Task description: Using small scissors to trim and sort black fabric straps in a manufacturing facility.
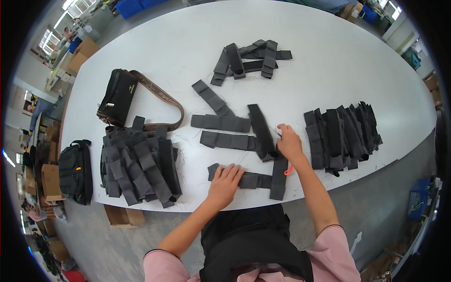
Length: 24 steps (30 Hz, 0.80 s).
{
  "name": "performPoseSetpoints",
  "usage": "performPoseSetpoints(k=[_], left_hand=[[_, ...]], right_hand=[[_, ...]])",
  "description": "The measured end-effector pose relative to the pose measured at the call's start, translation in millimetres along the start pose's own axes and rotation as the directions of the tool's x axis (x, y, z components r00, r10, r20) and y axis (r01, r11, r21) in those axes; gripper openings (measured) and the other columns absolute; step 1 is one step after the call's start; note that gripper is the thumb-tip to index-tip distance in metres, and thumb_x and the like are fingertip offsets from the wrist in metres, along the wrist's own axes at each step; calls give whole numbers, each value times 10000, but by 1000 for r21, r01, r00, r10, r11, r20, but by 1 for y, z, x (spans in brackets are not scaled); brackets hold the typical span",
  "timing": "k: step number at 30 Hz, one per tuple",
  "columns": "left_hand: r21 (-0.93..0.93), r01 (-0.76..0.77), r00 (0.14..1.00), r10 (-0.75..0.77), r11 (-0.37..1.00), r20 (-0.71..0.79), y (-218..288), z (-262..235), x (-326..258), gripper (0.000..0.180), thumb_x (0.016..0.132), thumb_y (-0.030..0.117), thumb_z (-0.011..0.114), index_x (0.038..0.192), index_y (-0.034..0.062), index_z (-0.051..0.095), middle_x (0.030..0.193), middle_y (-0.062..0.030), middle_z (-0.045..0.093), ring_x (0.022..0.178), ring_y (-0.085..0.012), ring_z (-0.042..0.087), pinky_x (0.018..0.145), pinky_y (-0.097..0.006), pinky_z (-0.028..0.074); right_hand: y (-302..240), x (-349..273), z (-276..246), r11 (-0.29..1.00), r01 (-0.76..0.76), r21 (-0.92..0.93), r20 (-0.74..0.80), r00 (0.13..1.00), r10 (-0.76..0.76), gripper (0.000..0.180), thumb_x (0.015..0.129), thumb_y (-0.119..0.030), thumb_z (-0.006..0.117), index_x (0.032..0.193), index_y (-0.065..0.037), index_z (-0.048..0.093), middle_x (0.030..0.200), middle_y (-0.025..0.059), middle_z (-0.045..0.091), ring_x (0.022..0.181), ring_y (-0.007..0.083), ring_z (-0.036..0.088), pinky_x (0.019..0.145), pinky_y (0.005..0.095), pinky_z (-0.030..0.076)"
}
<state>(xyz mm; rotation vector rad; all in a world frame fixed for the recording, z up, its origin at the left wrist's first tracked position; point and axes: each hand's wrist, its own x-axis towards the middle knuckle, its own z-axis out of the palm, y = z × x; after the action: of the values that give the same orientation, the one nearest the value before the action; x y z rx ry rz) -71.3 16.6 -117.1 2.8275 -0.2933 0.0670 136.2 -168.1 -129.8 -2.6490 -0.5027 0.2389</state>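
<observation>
Left hand (224,185) on strip (254,181), white table (324,56)

A dark grey, cross-creased strip (253,180) is lying left to right, near in the scene, its right end meeting a second grey strip (278,182) that is stretching near to far. Farther off, a blacker strip (260,126) is slanting, its far end leaning left. An orange loop (288,170) is showing right of the second strip.

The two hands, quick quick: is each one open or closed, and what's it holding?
Left hand: open, resting on a gray strip.
Right hand: closed, seemingly on a thin tool; its kind cannot be told.
</observation>
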Motion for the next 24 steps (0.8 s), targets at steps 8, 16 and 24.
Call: performPoseSetpoints(k=[8,16,24], left_hand=[[30,37,998,-38,999,45,-1,-5,0,504,752,44,532,1252,16,471,1269,-121,461,1227,-294,392,1051,-487,251],[-98,96,978,-112,991,-174,2,28,-17,478,768,45,468,1242,-11,485,1307,-138,466,1236,-293,407,1062,-508,226],[-111,76,970,-99,991,-223,0,27,-6,488,752,45,489,1240,45,511,1267,-112,488,1201,-267,432,1055,-507,240]], right_hand=[[-67,27,-46,884,231,405,-44,971,-234,219,761,-164,646,930,-26,645,853,130,614,817,302,606,732,363,475],[-153,140,45,958,268,101,53,960,-275,259,762,-229,683,917,-32,619,953,151,617,916,326,618,747,419,505],[-172,204,30,969,227,93,191,951,-241,387,601,-307,778,850,-36,659,959,166,635,923,325,625,782,433,514]])
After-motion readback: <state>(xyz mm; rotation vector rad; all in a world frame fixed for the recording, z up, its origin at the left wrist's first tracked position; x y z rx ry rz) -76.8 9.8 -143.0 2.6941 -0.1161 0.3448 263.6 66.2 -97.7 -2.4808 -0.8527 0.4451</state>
